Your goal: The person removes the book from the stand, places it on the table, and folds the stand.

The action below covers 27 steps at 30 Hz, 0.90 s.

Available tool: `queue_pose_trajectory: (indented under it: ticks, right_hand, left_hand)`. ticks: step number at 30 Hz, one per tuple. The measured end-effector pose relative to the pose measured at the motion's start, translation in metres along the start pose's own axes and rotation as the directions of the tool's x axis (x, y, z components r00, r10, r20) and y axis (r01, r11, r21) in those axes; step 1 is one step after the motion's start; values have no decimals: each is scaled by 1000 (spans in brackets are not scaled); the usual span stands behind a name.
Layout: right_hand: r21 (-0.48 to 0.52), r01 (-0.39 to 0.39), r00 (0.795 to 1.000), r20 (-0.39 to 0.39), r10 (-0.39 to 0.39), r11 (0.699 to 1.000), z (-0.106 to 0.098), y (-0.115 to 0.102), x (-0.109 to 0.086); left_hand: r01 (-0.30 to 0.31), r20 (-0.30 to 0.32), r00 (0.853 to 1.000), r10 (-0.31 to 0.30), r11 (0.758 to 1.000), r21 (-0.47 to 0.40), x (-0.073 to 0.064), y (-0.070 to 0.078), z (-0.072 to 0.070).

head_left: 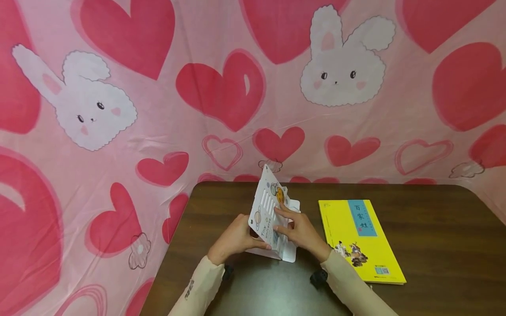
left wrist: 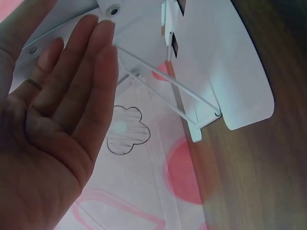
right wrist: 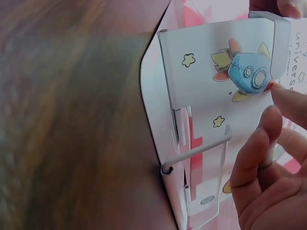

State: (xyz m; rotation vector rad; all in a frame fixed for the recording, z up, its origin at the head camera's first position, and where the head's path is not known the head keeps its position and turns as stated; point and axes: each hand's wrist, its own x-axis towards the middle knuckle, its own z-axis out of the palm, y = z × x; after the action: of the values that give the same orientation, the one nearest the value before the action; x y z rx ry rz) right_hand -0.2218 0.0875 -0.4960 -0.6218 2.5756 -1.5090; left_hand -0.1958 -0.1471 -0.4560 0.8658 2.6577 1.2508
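A white folding book stand (head_left: 265,215), printed with planets and "Tiny universe", is held up over the table with its slotted panel tilted. My left hand (head_left: 237,235) holds it at the lower left, thumb on the near side. In the left wrist view that hand's fingers (left wrist: 79,81) reach behind the panel, beside a bent wire support (left wrist: 168,84). My right hand (head_left: 302,230) rests its extended fingertips on the printed face. In the right wrist view its fingers (right wrist: 292,103) touch near a blue rocket print, and the wire leg (right wrist: 196,151) sticks out.
A yellow book (head_left: 356,241) with a blue title strip lies flat to the right of my right hand. The dark wooden table (head_left: 442,228) extends beyond it. A pink cloth (head_left: 221,145) with hearts and rabbits hangs behind and along the left side.
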Motion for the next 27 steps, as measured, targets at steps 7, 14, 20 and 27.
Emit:
queue_pose_trajectory:
  ticks: [7,14,20,27]
  right_hand:
    - [16,97,992,77,-98,995,-4,4,0]
    - [25,137,984,113,-139,990,-7,3,2]
    - [-37,101,995,21,-101,994,-6,-7,-1]
    - [-165,161,987,14,-161,973,-6,-13,-11]
  left_hand:
    - [-21,-39,999,22,999,45,-1,2,8]
    - [-33,-158,986,52,992,120,1,7,17]
    - [6,-196,981,12,996,92,2,6,27]
    - [60,-156,987,-36,987,150,3,-2,24]
